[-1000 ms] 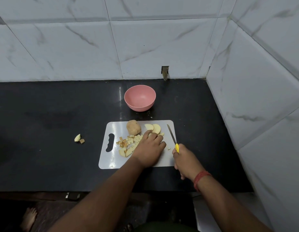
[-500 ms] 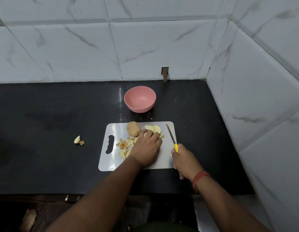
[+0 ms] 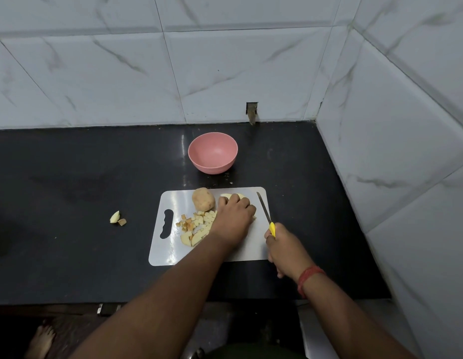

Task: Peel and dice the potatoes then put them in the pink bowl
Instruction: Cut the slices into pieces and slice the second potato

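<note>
A white cutting board (image 3: 171, 252) lies on the black counter. On it sit a whole unpeeled potato (image 3: 203, 199), a pile of diced potato pieces (image 3: 196, 225) and pale potato slices (image 3: 231, 195) at the far edge. My left hand (image 3: 234, 216) lies palm down over the slices, fingers curled on them. My right hand (image 3: 283, 248) grips the yellow handle of a knife (image 3: 264, 211), its blade pointing away over the board's right edge. The empty pink bowl (image 3: 212, 152) stands behind the board.
Two stray potato bits (image 3: 117, 218) lie on the counter (image 3: 70, 190) left of the board. Tiled walls close the back and right side. A bare foot (image 3: 41, 338) shows on the floor below the counter's front edge.
My left hand has slid away from me across the board, from the diced pile up onto the slices. The knife hand has stayed nearly still.
</note>
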### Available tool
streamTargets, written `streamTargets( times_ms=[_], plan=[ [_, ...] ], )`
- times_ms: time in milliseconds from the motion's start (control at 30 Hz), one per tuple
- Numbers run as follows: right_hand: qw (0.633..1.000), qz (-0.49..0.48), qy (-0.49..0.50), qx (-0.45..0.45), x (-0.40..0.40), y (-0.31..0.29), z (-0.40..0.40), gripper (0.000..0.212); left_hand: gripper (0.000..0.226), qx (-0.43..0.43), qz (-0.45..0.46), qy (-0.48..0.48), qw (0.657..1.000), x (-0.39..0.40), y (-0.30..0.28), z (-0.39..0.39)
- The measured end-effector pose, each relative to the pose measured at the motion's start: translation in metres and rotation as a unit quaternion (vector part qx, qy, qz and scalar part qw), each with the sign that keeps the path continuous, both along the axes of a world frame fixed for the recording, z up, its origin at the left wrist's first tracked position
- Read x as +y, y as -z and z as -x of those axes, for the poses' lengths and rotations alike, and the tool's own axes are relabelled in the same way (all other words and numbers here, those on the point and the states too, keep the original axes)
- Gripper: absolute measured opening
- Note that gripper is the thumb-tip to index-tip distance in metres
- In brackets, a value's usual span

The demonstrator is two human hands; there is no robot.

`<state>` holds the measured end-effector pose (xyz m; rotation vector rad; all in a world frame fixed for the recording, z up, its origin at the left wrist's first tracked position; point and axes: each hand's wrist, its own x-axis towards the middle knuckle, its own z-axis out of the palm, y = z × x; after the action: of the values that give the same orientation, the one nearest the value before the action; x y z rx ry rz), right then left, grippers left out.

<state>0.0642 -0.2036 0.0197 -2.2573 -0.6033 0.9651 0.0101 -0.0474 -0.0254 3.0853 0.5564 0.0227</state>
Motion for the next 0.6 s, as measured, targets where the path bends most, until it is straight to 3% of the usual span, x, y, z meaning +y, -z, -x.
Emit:
streamTargets(
  times_ms=[200, 400, 600],
  plan=[
    [1.0, -0.002, 0.005, 0.001, 0.001, 0.001, -0.002, 0.016, 0.019, -0.013, 0.013, -0.003, 1.0, -0.011, -0.005, -0.005],
    [1.0, -0.002, 0.006, 0.002, -0.001, 0.001, -0.002, 0.017, 0.036, -0.024, 0.076, 0.004, 0.997, -0.013, 0.001, 0.0],
    [1.0, 0.022, 0.01, 0.001, -0.001, 0.002, -0.004, 0.019, 0.03, -0.025, 0.105, 0.02, 0.994, 0.001, 0.005, 0.013]
  ],
)
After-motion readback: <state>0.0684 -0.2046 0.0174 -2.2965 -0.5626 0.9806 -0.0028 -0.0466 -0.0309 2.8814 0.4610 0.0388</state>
